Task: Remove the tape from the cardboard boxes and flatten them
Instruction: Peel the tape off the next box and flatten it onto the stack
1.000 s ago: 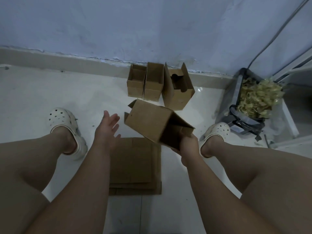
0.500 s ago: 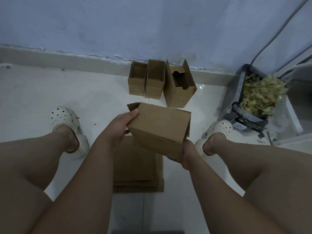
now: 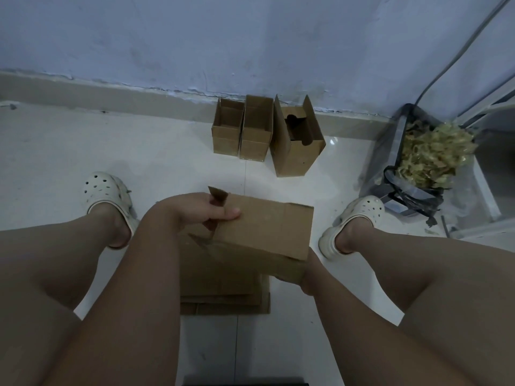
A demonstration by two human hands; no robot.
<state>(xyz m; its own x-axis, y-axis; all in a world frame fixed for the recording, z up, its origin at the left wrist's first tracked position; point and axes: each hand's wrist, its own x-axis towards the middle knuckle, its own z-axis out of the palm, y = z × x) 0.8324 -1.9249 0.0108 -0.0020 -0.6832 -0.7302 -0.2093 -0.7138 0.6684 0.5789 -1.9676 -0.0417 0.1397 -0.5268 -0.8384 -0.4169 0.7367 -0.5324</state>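
Above flat cardboard stack (image 3: 223,288), brown box (image 3: 264,229), end flaps loose, your L hand (image 3: 200,213) pinching flap end, R hand (image 3: 308,277) gripping near corner.

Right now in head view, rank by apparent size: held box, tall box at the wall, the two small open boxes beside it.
1. held box, though it is nearest the camera, so true size is unsure.
2. tall box.
3. left small box and middle small box look alike; not ranked.
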